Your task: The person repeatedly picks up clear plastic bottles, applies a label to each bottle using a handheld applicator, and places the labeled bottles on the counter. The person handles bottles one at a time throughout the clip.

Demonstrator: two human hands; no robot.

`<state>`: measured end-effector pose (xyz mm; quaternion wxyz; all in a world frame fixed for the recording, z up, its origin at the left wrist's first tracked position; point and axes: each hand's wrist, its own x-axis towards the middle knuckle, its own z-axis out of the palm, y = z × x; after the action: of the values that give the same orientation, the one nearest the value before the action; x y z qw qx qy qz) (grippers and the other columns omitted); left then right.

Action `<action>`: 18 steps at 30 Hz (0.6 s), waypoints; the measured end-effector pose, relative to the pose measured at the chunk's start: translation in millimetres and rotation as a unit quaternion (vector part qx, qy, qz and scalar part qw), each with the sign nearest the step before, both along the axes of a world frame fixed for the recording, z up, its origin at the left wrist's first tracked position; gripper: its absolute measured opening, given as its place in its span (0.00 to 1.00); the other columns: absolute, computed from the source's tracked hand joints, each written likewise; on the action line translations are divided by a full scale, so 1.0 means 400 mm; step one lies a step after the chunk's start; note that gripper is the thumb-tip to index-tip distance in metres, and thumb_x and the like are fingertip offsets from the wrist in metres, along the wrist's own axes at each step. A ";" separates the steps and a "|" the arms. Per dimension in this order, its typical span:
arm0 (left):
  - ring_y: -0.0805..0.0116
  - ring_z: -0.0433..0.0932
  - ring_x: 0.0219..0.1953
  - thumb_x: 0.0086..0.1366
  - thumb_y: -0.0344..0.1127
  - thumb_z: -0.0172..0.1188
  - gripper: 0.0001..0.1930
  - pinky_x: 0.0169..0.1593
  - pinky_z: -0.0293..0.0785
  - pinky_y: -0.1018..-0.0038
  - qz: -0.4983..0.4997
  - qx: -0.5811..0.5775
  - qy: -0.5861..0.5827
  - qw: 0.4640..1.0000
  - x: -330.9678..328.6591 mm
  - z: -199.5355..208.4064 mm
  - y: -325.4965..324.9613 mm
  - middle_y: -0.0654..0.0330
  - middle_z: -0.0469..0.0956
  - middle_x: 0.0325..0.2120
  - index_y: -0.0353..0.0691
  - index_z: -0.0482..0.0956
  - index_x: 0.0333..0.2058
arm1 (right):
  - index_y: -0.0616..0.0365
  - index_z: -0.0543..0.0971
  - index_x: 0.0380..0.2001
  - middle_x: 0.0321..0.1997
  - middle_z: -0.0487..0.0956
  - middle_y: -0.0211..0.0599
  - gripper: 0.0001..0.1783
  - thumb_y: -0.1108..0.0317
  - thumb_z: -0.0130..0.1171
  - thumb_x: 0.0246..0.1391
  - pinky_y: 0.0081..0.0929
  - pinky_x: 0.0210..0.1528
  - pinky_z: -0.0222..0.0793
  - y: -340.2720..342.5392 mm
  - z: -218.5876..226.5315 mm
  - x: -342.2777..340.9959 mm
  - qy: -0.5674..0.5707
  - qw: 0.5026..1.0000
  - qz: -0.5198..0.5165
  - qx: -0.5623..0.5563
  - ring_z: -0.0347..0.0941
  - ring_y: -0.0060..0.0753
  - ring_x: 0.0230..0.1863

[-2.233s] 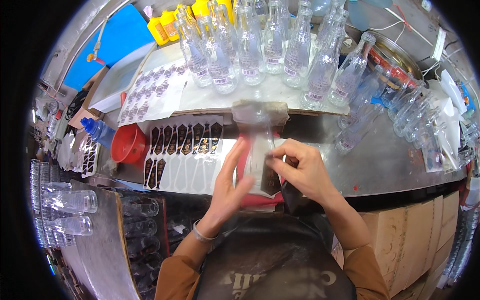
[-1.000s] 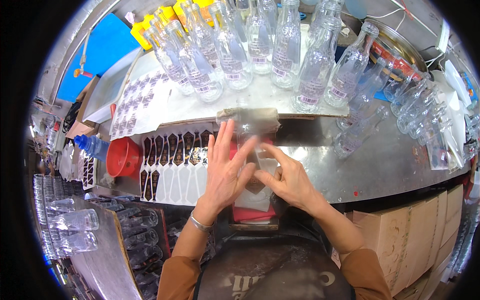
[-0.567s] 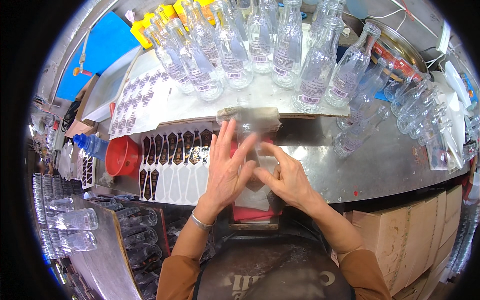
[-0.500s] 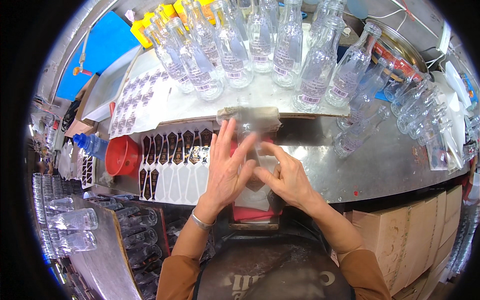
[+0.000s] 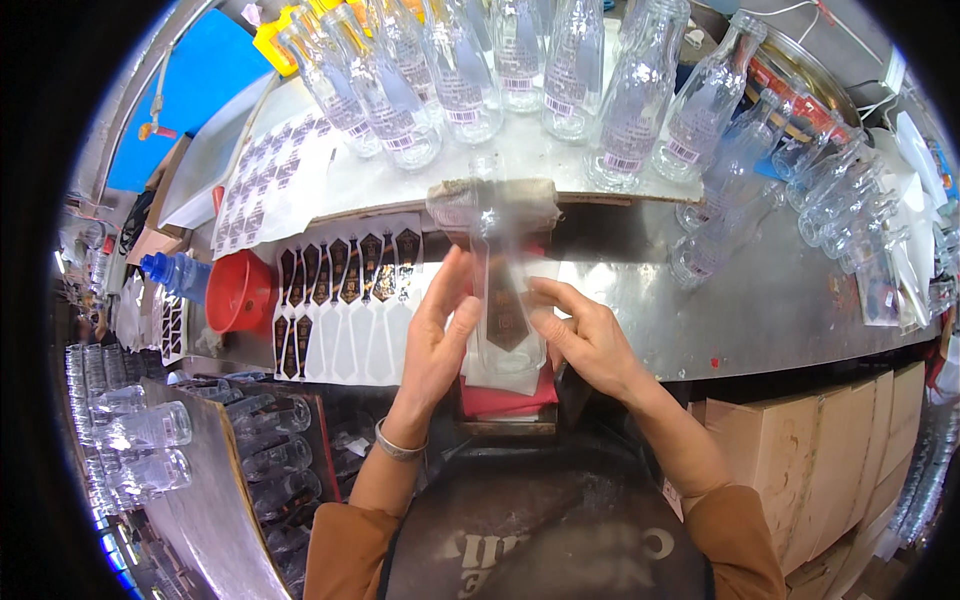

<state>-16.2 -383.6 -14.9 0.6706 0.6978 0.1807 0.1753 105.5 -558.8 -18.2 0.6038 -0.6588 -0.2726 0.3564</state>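
The bottle (image 5: 505, 300) lies between the left fingers (image 5: 446, 278) (spread, released) and right fingers (image 5: 562, 297), whose hold is unclear.

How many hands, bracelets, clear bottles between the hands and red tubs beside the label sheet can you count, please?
Left hand and right hand: 2
Bracelet: 1
Clear bottle between the hands: 1
Red tub: 1
Total: 5
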 end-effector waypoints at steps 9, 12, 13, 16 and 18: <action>0.59 0.63 0.69 0.70 0.28 0.59 0.37 0.71 0.57 0.65 -0.044 -0.026 -0.030 0.998 -0.009 -0.021 -0.029 0.46 0.61 0.68 0.29 0.51 0.72 | 0.69 0.71 0.60 0.52 0.80 0.43 0.27 0.64 0.61 0.64 0.21 0.33 0.73 0.010 -0.001 -0.014 -0.056 0.998 0.007 -0.011 0.77 0.17 0.32; 0.59 0.63 0.69 0.69 0.28 0.59 0.37 0.71 0.58 0.65 -0.042 -0.025 -0.029 0.998 -0.008 -0.018 -0.030 0.46 0.61 0.68 0.29 0.51 0.72 | 0.69 0.71 0.60 0.52 0.80 0.44 0.27 0.64 0.61 0.64 0.21 0.35 0.73 0.007 0.014 -0.009 -0.042 0.999 0.015 -0.026 0.78 0.18 0.33; 0.59 0.63 0.69 0.69 0.28 0.60 0.37 0.71 0.58 0.64 -0.041 -0.025 -0.027 0.998 -0.008 -0.016 -0.030 0.46 0.61 0.68 0.29 0.51 0.72 | 0.69 0.71 0.61 0.52 0.80 0.44 0.27 0.64 0.61 0.64 0.21 0.35 0.73 0.007 0.014 -0.009 -0.043 0.999 0.016 -0.027 0.79 0.19 0.34; 0.62 0.69 0.65 0.68 0.28 0.62 0.38 0.67 0.63 0.65 -0.026 -0.030 -0.035 0.999 -0.006 -0.022 -0.032 0.49 0.67 0.66 0.30 0.52 0.72 | 0.69 0.71 0.61 0.53 0.80 0.45 0.27 0.64 0.61 0.63 0.22 0.37 0.74 0.008 0.012 -0.010 -0.045 0.998 0.018 -0.027 0.80 0.21 0.36; 0.60 0.65 0.68 0.69 0.28 0.61 0.38 0.70 0.60 0.65 -0.039 -0.036 -0.024 0.998 -0.007 -0.010 -0.031 0.47 0.62 0.68 0.29 0.52 0.71 | 0.68 0.71 0.61 0.53 0.80 0.45 0.27 0.64 0.61 0.63 0.22 0.38 0.75 0.006 0.010 -0.009 -0.045 0.999 0.018 -0.025 0.81 0.22 0.37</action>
<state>-18.9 -396.1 -19.1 0.7056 0.6754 0.1437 0.1591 101.7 -556.4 -14.2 0.5680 -0.6839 -0.3022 0.3441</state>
